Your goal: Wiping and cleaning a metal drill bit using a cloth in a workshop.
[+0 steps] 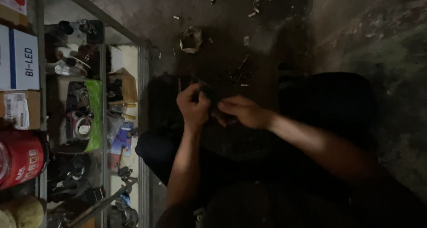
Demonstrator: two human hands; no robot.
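My left hand (193, 105) and my right hand (244, 112) meet in the middle of the head view, above a dark, dirty concrete floor. Both close on a small dark object (212, 96) held between them; its shape is too dim to make out. The left hand's fingers curl round its left end. From the right side, the right hand pinches it. My forearms reach up from the bottom of the frame, over dark clothing.
A glass display case (104, 121) with a metal frame stands at the left, packed with small parts. White and brown boxes (20, 59) and a red can (20, 159) sit on top. A crumpled scrap (191, 39) and bits of litter lie on the floor.
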